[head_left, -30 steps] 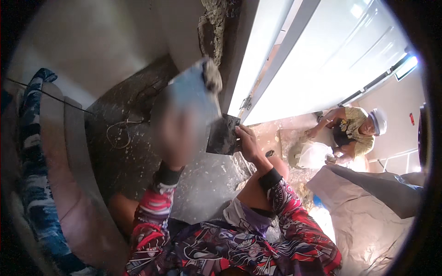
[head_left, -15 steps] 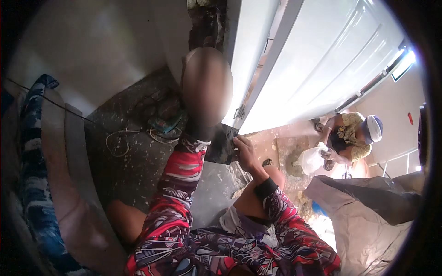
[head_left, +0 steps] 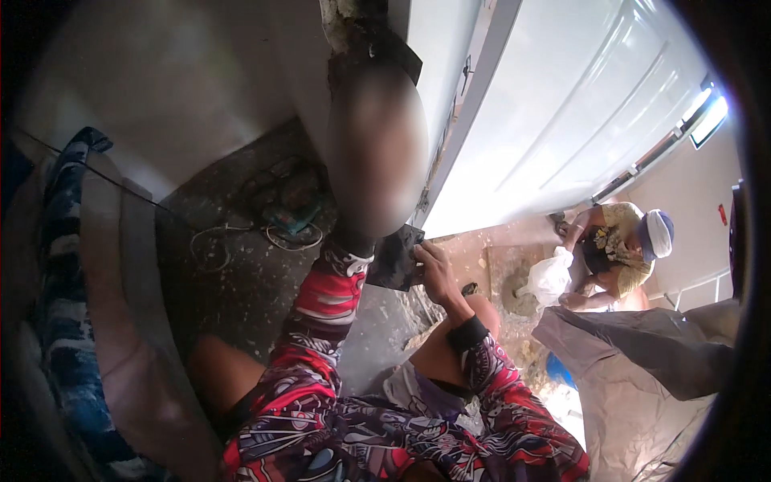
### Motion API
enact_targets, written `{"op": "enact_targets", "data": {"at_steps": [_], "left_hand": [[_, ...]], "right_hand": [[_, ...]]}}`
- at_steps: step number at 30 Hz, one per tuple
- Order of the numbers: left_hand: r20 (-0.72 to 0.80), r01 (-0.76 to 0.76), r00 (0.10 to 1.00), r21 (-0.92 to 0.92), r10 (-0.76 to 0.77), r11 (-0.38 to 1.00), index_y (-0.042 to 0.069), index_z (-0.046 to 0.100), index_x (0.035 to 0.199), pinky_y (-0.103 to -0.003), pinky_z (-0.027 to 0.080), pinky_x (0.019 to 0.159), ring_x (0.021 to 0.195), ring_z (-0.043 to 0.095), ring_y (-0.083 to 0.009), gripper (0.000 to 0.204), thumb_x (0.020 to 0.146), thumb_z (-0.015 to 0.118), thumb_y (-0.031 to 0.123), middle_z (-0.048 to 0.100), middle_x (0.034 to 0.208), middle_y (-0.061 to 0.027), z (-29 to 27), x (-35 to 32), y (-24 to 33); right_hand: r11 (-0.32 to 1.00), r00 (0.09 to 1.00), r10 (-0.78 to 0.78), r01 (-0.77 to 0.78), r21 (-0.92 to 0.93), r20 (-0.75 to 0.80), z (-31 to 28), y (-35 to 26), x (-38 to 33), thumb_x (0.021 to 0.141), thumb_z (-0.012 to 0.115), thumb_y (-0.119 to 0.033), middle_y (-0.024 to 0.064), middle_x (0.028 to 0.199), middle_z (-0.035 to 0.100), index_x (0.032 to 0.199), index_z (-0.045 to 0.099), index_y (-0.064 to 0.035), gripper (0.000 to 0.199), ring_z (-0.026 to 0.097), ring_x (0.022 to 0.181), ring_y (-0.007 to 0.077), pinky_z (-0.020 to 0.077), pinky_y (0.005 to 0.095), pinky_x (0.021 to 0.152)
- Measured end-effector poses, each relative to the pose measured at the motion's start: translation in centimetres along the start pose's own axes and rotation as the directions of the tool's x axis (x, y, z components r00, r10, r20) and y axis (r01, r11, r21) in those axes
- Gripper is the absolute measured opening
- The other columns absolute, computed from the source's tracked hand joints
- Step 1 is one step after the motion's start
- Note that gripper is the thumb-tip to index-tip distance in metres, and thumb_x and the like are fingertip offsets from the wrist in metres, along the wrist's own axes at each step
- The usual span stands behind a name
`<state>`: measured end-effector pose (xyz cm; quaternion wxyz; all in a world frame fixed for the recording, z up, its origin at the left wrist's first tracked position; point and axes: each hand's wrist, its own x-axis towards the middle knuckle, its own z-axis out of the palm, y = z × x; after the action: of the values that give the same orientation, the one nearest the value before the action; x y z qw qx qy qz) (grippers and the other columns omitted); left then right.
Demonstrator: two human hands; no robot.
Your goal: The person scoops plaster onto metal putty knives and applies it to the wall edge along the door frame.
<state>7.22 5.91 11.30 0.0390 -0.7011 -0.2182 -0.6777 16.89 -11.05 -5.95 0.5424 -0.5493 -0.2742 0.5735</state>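
**Left hand up at broken wall edge, right hand holding dark plate**

Left hand [head_left: 377,153] is raised high against the rough, crumbling edge of the wall [head_left: 345,16] beside the white door frame [head_left: 474,88]; the hand is blurred, so cannot tell whether its fingers are apart or closed, or what they carry. A dark flat tool blade [head_left: 385,48] shows just above it, pressed at the damaged strip, probably so material goes into the gap.

Right hand [head_left: 438,273] sits lower, just right of the left wrist, fingers clamped on the edge of a dark square plate [head_left: 393,257], held roughly level and close under the working hand, likely to keep supply within reach.

On the dusty floor [head_left: 241,289] near the wall base lie a green power tool [head_left: 289,217] and loose white cable [head_left: 209,241]. At right, well apart, another person [head_left: 610,249] crouches by a white bag [head_left: 550,277]. Grey sheeting [head_left: 634,361] lies lower right.
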Motion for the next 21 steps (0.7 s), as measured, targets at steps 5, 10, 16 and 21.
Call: {"op": "enact_targets", "data": {"at_steps": [5,10,16,21], "left_hand": [[0.124,0.015,0.992,-0.012,-0.014,1.0,0.001,0.062,0.121,-0.039,0.053,0.07,0.086,0.064,-0.0321,0.038,0.083,0.062,-0.001,0.061,0.102,-0.0148,-1.5,-0.4,0.5],[0.179,0.02,0.984,-0.047,-0.011,0.999,-0.002,0.063,0.117,-0.039,0.052,0.069,0.084,0.064,-0.0331,0.034,0.083,0.062,-0.004,0.061,0.1,-0.0166,-3.5,-0.3,0.6],[0.174,0.026,0.985,-0.087,-0.011,0.996,-0.003,0.064,0.108,-0.037,0.051,0.064,0.078,0.064,-0.0307,0.026,0.082,0.062,-0.003,0.061,0.094,-0.016,-5.3,1.1,0.9],[0.151,0.111,0.985,-0.19,-0.083,0.976,-0.004,0.065,0.097,-0.037,0.048,0.058,0.068,0.061,-0.0301,0.014,0.083,0.061,-0.004,0.059,0.084,-0.0155,-6.1,1.0,0.8]], "right_hand": [[0.999,1.0,0.002,-0.002,-0.04,-0.001,0.0,-0.2,0.1,0.103,0.047,-0.024,0.0033,0.092,0.059,0.109,0.059,-0.0005,0.027,0.061,0.079,0.0145,0.0546,0.0297,0.064],[0.999,0.999,0.031,-0.03,-0.036,0.023,0.8,0.3,0.7,0.102,0.048,-0.024,0.002,0.09,0.059,0.107,0.06,-0.001,0.026,0.059,0.078,0.0132,0.0535,0.0294,0.067],[0.999,1.0,-0.015,0.016,-0.045,0.016,2.4,0.6,1.1,0.102,0.048,-0.024,-0.0001,0.082,0.054,0.099,0.059,-0.0002,0.027,0.051,0.073,0.0106,0.0451,0.0261,0.064],[0.963,0.992,-0.102,0.118,-0.243,0.079,-0.2,3.7,3.2,0.102,0.047,-0.024,0.004,0.087,0.056,0.102,0.057,-0.0026,0.024,0.062,0.074,0.0169,0.0536,0.0297,0.061]]}}
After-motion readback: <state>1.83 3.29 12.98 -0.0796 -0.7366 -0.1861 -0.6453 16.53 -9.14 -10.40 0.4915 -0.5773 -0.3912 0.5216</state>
